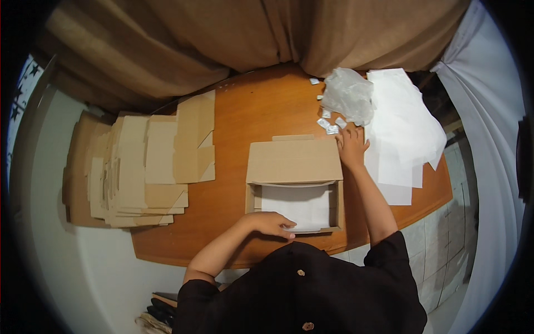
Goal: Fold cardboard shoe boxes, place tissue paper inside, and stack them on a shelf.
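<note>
A brown cardboard box (pixel 294 161) stands in front of me with its lid raised at the far side. White paper (pixel 297 203) lines its inside. My left hand (pixel 270 224) holds the box's near wall, fingers over the inner side and thumb outside. Stretched out to the far right, my right hand (pixel 352 146) has its fingers apart at several small white sachets (pixel 332 129). Its fingertips are close to the nearest sachets; whether they touch one I cannot tell. A crumpled clear plastic bag (pixel 349 96) lies just beyond them.
Flattened cardboard boxes (pixel 130 167) are piled on the left side of the wooden table (pixel 245 111). White paper sheets (pixel 397 122) lie in a loose stack at the right, beside my right forearm. Brown curtains (pixel 183 44) hang along the far edge.
</note>
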A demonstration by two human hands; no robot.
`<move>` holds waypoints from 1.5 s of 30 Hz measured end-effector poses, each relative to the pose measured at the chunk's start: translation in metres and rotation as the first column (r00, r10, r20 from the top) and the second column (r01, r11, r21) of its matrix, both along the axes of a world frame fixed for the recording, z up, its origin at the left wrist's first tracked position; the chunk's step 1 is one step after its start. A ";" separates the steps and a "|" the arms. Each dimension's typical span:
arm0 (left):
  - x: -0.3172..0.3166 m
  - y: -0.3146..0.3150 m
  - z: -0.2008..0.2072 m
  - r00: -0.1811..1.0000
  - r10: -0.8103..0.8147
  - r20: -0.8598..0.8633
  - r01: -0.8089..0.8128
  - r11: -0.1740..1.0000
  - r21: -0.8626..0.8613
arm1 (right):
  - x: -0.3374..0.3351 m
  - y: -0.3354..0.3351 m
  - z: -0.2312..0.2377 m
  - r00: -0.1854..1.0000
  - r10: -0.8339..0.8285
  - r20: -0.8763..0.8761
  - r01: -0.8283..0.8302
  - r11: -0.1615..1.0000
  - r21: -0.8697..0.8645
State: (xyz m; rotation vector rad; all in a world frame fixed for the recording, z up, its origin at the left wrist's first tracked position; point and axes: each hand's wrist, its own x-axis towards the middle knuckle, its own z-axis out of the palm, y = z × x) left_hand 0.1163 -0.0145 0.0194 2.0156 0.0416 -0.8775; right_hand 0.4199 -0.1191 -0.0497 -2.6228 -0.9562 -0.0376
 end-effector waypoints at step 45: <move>-0.025 -0.018 0.010 0.534 -0.037 0.845 -0.504 0.788 0.353 | -0.090 -0.068 0.098 0.862 0.357 -0.361 0.011 0.699 0.715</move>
